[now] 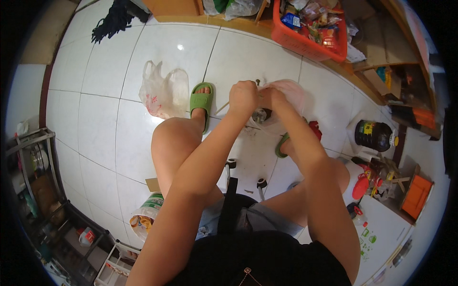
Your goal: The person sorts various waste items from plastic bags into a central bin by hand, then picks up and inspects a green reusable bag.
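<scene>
My left hand (245, 95) is closed in a fist in front of me. A thin pale stick (222, 108) sticks out from its left side, and a small dark greenish tip (257, 82) shows at its far right side. Close by on the right, my right hand (274, 98) is bent inward over a bin with a translucent pinkish plastic bag (291, 89). Its fingertips are mostly hidden, so I cannot tell what they hold. Below the hands, some clear and dark waste (260, 116) lies inside the bin.
A white plastic carrier bag (162, 91) stands on the tiles at left. An orange-red basket of packets (307, 50) is at the far right. A large dark bottle (374, 135) lies at right. Chair casters (262, 183) and a tub (143, 218) are near my legs.
</scene>
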Available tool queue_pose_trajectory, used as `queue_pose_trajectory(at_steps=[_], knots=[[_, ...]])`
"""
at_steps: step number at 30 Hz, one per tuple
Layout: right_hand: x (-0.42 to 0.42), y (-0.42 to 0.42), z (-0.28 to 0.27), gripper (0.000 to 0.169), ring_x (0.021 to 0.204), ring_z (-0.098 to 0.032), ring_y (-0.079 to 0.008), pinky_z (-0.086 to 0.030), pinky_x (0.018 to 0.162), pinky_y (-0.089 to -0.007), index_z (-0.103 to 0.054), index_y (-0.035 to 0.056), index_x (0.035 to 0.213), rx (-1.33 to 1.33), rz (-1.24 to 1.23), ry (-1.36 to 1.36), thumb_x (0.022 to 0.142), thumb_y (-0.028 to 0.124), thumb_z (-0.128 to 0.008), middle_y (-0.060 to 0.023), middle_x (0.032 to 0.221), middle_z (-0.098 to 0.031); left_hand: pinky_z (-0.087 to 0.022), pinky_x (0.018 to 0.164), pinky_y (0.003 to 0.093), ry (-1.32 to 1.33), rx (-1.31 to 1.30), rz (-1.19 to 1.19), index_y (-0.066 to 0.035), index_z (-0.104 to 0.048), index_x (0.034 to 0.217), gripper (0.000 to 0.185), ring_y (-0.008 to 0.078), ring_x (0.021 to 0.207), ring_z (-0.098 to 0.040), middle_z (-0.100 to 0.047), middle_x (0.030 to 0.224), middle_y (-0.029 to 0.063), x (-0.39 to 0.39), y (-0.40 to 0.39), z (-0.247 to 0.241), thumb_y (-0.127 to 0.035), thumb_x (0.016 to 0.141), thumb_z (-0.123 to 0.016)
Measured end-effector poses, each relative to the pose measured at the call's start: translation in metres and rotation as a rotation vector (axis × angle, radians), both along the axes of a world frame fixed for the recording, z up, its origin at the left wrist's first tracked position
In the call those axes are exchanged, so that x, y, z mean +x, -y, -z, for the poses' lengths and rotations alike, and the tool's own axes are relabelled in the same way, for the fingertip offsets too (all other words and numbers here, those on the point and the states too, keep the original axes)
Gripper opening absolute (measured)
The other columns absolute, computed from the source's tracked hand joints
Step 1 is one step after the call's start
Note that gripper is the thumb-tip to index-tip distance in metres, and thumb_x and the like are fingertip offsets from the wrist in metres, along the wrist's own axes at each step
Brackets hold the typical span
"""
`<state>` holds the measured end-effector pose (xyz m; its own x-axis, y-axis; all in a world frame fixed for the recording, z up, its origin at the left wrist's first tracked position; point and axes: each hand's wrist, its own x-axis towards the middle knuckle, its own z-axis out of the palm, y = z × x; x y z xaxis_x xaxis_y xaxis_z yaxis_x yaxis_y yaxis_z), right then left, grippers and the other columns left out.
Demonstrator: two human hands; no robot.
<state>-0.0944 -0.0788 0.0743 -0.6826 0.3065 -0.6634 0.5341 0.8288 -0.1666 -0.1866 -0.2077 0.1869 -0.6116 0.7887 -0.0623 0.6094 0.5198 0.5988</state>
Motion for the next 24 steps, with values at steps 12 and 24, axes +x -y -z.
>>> queue_pose_trajectory(at_steps=[12, 24], knots=[[0.117, 0.023, -0.122, 0.015, 0.116, -0.04, -0.0216, -0.01, 0.101, -0.0644, -0.067, 0.018, 0.079, 0.42, -0.385, -0.401, 0.064, 0.023, -0.07, 0.0003, 0.105, -0.055, -0.051, 0.07, 0.0387, -0.019, -0.056, 0.017, -0.003, -0.067, 0.075, 0.014, 0.0338, 0.076, -0.063, -0.063, 0.078, 0.0191, -0.016, 0.007, 0.009, -0.015, 0.07, -0.061], [0.148, -0.025, -0.189, 0.006, 0.109, -0.042, -0.024, -0.037, 0.087, -0.0359, -0.065, 0.0081, 0.064, 0.322, -0.018, -0.772, 0.061, 0.012, -0.069, -0.0028, 0.11, -0.051, -0.049, 0.067, 0.0386, 0.04, -0.034, -0.017, -0.006, -0.067, 0.071, 0.023, 0.0317, 0.069, -0.061, -0.063, 0.07, 0.0151, -0.034, 0.028, -0.048, -0.029, 0.068, -0.07]])
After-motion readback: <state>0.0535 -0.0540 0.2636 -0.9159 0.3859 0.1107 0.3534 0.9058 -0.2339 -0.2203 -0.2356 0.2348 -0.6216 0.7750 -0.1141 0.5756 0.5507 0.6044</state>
